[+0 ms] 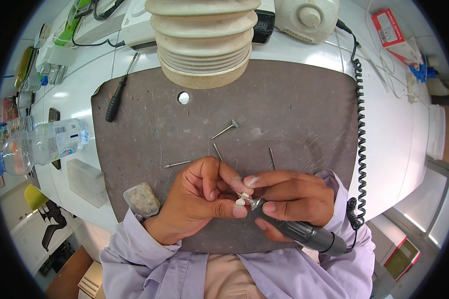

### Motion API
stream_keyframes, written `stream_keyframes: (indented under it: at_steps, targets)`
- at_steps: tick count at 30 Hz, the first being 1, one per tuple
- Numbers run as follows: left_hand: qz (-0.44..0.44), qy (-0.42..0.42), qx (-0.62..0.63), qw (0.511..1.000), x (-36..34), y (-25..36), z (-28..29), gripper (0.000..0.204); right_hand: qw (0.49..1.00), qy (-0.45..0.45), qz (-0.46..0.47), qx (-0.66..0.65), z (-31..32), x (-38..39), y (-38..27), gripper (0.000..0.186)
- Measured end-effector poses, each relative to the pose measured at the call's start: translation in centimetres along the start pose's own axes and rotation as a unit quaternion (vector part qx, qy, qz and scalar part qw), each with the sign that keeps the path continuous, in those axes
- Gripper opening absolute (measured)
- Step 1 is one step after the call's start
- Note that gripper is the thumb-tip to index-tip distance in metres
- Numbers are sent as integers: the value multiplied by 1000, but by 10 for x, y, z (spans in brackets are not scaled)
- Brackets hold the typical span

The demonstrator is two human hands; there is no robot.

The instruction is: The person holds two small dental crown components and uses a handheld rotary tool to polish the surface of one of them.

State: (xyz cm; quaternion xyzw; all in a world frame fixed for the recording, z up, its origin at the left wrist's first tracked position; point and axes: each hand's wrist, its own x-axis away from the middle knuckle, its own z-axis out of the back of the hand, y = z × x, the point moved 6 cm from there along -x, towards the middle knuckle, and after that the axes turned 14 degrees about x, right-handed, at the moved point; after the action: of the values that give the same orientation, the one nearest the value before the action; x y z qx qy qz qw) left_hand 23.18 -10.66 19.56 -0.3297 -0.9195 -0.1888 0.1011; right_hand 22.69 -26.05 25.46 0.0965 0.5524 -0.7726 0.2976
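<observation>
Between the thumb and fingers of my left hand point(200, 197) is a small white dental crown point(241, 201). My right hand point(297, 197) is wrapped around a black rotary handpiece point(309, 236), its metal nose point(256, 203) pointing left. The tip of the handpiece meets or nearly meets the crown; fingers partly hide the spot, so I cannot tell which. On the grey-brown mat point(294, 99) beyond my hands lie several loose burs, among them a wheel-shaped one point(234, 124) and a thin pointed one point(177, 164).
A ribbed suction hose point(202, 40) hangs over the mat's far edge. A screwdriver point(116, 102) lies at the left, near a plastic bottle point(60, 140) and clear boxes point(86, 182). By my left wrist sits a small container point(141, 199). A coiled cord point(361, 134) runs down the right.
</observation>
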Motion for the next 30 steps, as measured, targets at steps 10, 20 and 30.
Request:
stream_keyframes:
  at_steps: [10, 20, 30]
  targets:
    - [1, -1, 6, 1000, -1, 0, -1, 39, 1000, -3, 11, 3, 0, 0, 1, 41]
    - [13, 7, 4, 1000, 1, -1, -4, 43, 999, 20, 36, 2, 2, 1, -2, 37]
    - [-201, -29, -366, 908, 5, 22, -15, 37, 1000, -16, -25, -9, 4, 0, 8, 37]
